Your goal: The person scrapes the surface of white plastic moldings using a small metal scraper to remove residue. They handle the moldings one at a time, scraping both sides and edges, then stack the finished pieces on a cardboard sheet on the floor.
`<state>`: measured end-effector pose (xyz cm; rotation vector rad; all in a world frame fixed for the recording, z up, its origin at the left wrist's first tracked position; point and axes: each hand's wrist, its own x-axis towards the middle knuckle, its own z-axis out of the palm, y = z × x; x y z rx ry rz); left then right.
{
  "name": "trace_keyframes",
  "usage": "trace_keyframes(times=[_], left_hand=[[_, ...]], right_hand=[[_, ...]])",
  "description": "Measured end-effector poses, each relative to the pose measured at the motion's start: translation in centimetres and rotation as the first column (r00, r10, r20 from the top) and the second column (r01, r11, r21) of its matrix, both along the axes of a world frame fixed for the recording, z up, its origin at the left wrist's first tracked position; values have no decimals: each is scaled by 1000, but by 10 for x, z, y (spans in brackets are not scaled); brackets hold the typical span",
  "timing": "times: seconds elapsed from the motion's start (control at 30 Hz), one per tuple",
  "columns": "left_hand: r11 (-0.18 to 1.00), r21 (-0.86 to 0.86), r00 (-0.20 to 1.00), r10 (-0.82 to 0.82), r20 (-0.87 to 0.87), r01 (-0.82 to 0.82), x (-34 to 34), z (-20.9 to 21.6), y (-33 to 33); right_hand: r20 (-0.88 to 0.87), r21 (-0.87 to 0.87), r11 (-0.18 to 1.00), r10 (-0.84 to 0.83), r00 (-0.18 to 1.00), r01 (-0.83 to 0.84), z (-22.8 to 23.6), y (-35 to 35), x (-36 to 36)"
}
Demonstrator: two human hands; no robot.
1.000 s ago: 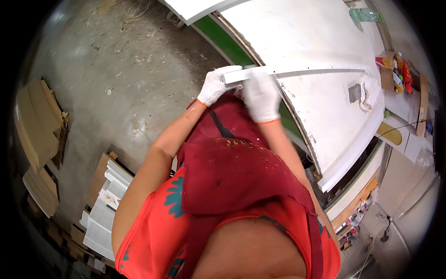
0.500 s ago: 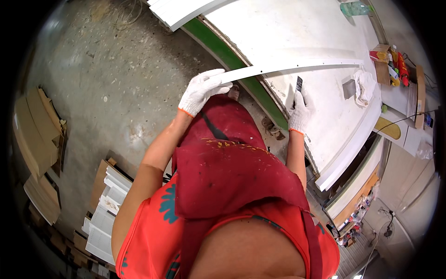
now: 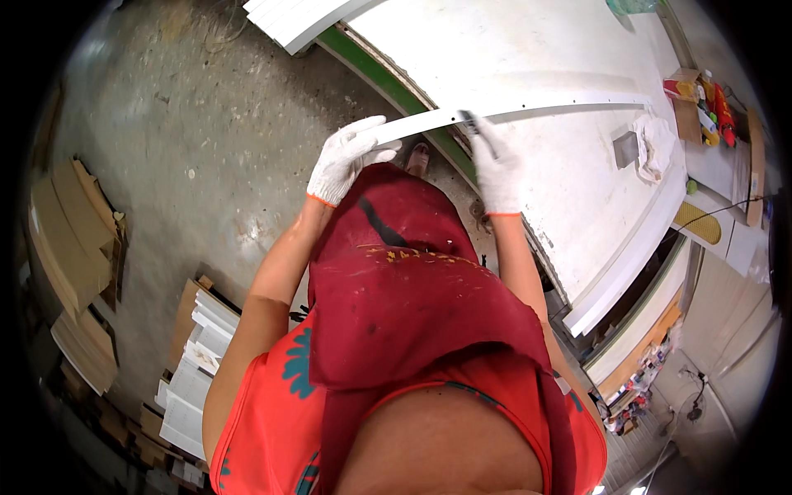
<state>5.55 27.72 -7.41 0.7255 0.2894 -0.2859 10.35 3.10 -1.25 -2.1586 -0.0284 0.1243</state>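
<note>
1. white strip [image 3: 553, 103] crosses the desk's [image 3: 577, 223] green edge [image 3: 371, 70], long axis running rightward from our left grip [image 3: 345, 159], clamped on its end.
2. our right grip [image 3: 497, 175], nearer mid-strip, clasps a dark tool [image 3: 469, 121].

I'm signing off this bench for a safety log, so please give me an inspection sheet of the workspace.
Surface: white table, marked in places, with a scuffed near edge.
Work items: long white strip with small dark spots, reaching past the table's edge; small dark tool at the strip.
Clutter: grey block beside a crumpled white cloth; cardboard box of mixed containers beyond.
Hands: left hand, gloved, holds the strip's near end; right hand, gloved and blurred, holds the tool.
Cables: thin dark cable at the right, beyond the table.
Surroundings: stained floor, with cardboard and white panels at the left.
</note>
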Motion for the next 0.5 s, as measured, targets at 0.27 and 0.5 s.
trace_keyframes(times=[0.27,0.5], left_hand=[[1000,-12,1000,9,-8,-9,1,-4,1],[1000,5,1000,-10,-10,10,2,-9,0]], right_hand=[[136,-100,994,61,989,-48,-17,3,-1],[116,-280,960,37,993,-3,-3,3,17]])
